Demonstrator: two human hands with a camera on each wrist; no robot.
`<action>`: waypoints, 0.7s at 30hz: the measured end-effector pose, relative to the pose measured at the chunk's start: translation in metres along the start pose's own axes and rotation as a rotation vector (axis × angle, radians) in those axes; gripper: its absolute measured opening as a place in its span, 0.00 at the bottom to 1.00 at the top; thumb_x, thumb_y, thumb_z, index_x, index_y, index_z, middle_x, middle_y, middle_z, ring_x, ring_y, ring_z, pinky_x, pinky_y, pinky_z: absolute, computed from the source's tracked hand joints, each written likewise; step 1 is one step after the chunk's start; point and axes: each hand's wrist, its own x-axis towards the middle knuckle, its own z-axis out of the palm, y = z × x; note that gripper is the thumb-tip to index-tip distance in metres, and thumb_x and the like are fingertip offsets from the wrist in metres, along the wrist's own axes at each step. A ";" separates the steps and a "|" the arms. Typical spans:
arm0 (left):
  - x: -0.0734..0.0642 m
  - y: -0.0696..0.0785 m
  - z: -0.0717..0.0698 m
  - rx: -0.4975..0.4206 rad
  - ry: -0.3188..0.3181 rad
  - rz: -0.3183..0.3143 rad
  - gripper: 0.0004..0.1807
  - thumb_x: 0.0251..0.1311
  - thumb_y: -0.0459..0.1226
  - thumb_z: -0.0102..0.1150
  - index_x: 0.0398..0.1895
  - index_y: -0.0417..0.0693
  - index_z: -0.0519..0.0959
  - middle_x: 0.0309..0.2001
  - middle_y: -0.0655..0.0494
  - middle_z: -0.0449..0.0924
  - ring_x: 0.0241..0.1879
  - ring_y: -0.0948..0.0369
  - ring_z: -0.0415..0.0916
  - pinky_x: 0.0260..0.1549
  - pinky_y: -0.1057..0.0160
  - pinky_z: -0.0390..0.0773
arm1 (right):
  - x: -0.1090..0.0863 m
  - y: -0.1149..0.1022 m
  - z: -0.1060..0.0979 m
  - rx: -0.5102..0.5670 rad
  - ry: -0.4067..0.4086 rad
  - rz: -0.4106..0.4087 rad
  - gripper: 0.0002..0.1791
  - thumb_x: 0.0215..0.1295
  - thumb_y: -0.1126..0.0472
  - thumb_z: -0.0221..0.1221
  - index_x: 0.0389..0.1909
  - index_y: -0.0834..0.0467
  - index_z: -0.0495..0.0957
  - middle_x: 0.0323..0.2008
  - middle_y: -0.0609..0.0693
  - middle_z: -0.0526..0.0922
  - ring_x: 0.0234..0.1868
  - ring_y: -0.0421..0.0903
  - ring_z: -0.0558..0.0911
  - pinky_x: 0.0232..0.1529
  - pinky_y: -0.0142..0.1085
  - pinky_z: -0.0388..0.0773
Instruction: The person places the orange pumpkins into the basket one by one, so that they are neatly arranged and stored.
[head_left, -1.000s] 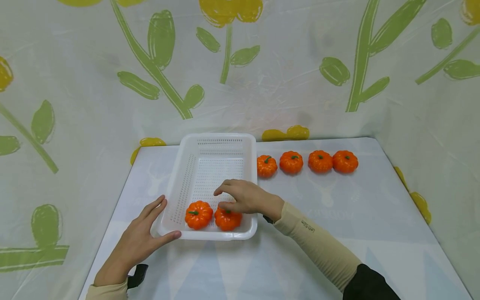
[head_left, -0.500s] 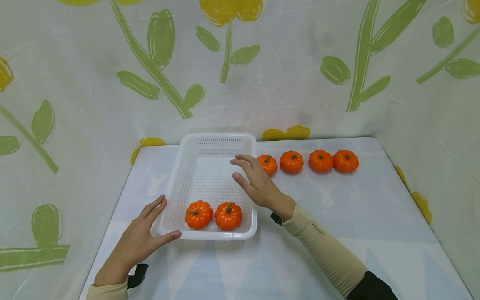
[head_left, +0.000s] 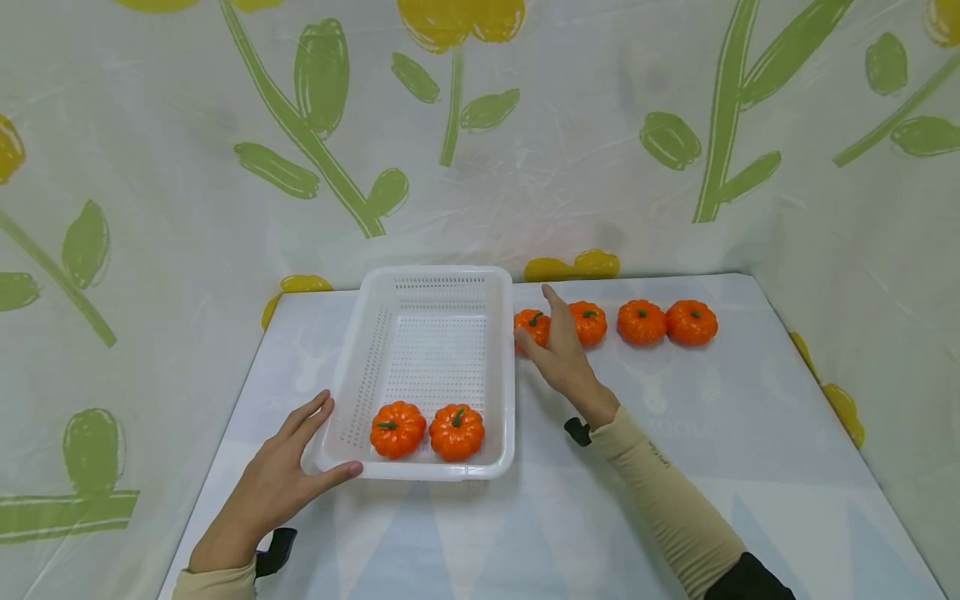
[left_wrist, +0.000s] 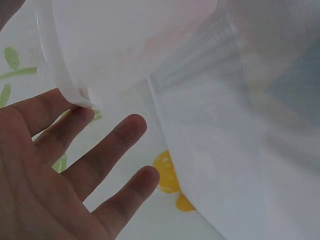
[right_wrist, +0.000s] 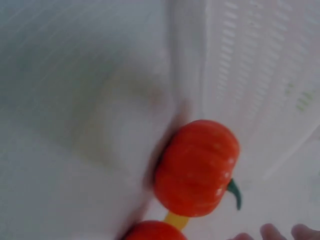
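Observation:
A white perforated plastic basket stands on the table with two orange toy pumpkins, the left pumpkin and the right pumpkin, at its near end. My left hand rests at its near left corner, thumb on the rim. In the left wrist view the fingers are spread, some touching the basket. Fingers apart, my right hand hovers around the nearest pumpkin of a row, partly covering it. The right wrist view shows that pumpkin beside the basket wall, with fingertips below.
Along the back of the table, rightward from the basket, the row continues with a second pumpkin, a third pumpkin and a fourth pumpkin. A flower-printed sheet hangs behind the back edge.
My right hand has let go of the pumpkin at the near right of the basket, lifted out over the right rim and reached the row's leftmost pumpkin. The left hand stays put.

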 end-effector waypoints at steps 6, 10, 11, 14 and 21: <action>0.000 0.000 -0.001 -0.007 -0.008 -0.003 0.56 0.40 0.71 0.57 0.73 0.63 0.50 0.73 0.67 0.44 0.62 0.40 0.60 0.48 0.30 0.64 | 0.004 0.013 -0.002 -0.085 -0.029 0.041 0.51 0.55 0.50 0.65 0.73 0.48 0.43 0.71 0.48 0.49 0.70 0.50 0.52 0.67 0.52 0.53; 0.000 0.001 0.000 0.001 -0.010 -0.010 0.56 0.40 0.71 0.57 0.73 0.62 0.50 0.73 0.65 0.44 0.61 0.39 0.60 0.49 0.29 0.63 | 0.005 0.019 -0.001 -0.125 -0.070 0.078 0.54 0.53 0.49 0.66 0.73 0.47 0.41 0.72 0.48 0.49 0.70 0.51 0.52 0.67 0.53 0.53; 0.000 0.002 0.000 0.006 -0.013 -0.013 0.56 0.40 0.71 0.56 0.73 0.62 0.50 0.73 0.65 0.44 0.61 0.39 0.60 0.49 0.29 0.63 | 0.005 0.020 0.000 -0.138 -0.081 0.091 0.54 0.53 0.49 0.67 0.73 0.46 0.41 0.72 0.49 0.49 0.70 0.52 0.52 0.67 0.53 0.53; 0.001 0.003 -0.001 0.018 -0.019 -0.019 0.56 0.40 0.72 0.56 0.73 0.62 0.50 0.73 0.64 0.44 0.61 0.38 0.60 0.49 0.29 0.63 | 0.007 0.024 0.002 -0.166 -0.107 0.115 0.55 0.52 0.48 0.67 0.73 0.45 0.39 0.72 0.50 0.49 0.71 0.53 0.52 0.67 0.53 0.53; 0.000 0.002 -0.002 0.024 -0.018 -0.019 0.57 0.40 0.72 0.56 0.73 0.61 0.50 0.73 0.63 0.44 0.61 0.38 0.60 0.48 0.29 0.63 | 0.012 0.025 0.008 -0.184 -0.164 0.121 0.56 0.52 0.53 0.68 0.73 0.47 0.40 0.71 0.51 0.51 0.70 0.52 0.54 0.67 0.50 0.54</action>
